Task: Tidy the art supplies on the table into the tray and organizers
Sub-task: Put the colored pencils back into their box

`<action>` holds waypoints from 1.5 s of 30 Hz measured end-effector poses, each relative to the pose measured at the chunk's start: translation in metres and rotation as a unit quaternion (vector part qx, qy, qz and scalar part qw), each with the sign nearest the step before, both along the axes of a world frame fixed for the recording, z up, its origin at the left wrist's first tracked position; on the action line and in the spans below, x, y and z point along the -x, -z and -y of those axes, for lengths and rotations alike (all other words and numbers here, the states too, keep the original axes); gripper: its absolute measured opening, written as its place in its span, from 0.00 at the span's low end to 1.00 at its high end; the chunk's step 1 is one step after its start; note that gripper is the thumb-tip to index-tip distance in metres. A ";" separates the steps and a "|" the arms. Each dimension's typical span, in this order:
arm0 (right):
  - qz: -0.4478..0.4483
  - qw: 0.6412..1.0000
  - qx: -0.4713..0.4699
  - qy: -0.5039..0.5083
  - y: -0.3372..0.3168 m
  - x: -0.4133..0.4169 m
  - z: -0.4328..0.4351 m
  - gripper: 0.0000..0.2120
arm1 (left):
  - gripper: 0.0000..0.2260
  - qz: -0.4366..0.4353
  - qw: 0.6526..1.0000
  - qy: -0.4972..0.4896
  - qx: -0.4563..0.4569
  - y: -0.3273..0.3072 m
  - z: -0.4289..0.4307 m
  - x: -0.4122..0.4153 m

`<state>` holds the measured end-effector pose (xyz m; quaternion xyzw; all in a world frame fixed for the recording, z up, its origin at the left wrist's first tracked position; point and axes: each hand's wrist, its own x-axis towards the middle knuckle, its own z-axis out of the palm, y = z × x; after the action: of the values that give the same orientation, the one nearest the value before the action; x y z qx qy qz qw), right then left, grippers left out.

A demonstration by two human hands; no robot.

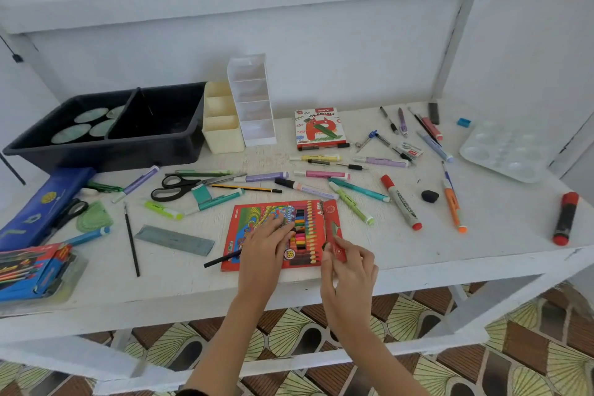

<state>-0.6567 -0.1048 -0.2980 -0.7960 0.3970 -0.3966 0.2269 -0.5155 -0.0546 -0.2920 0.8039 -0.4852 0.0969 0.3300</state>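
A red box of colored pencils (257, 219) lies flat near the table's front edge, its window showing several pencils. My left hand (266, 241) rests on the box with straight fingers pressing its front. My right hand (348, 267) pinches the red end flap (334, 228) of the box, which stands open at its right side. A black pencil (221, 260) pokes out from under the box at the left. The black two-part tray (106, 151) stands at the back left, with a cream organizer (221, 135) and a white tiered organizer (257, 125) beside it.
Markers, highlighters, pens, scissors (180, 186), a grey ruler (175, 239) and an oil pastels box (319, 127) are scattered over the table. A blue case (41, 202) and a marker pack (32, 270) lie at the left. A white palette (504, 151) sits at the right.
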 end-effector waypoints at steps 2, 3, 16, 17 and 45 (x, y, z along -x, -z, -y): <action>0.031 0.999 -0.037 -0.017 -0.005 0.003 0.011 0.14 | 0.13 0.003 1.000 0.018 0.016 -0.003 -0.002 0.001; 0.046 0.997 -0.061 -0.017 -0.010 0.004 0.016 0.11 | 0.15 0.006 0.999 0.028 0.027 -0.005 -0.002 0.002; 0.349 0.827 -0.438 -0.045 -0.057 0.028 0.051 0.05 | 0.20 -0.004 0.997 0.079 0.011 -0.045 0.004 0.039; 0.368 0.821 -0.435 -0.037 -0.058 0.034 0.057 0.04 | 0.21 -0.027 0.998 0.051 -0.008 -0.045 0.001 0.036; 0.335 0.860 -0.374 0.089 -0.036 0.044 0.067 0.01 | 0.29 -0.057 0.967 -0.049 -0.242 -0.012 -0.020 0.009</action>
<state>-0.7004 -0.1714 -0.2622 -0.4317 0.4842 -0.4798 0.5907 -0.5242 -0.0347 -0.2796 0.8869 -0.4344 -0.0534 0.1479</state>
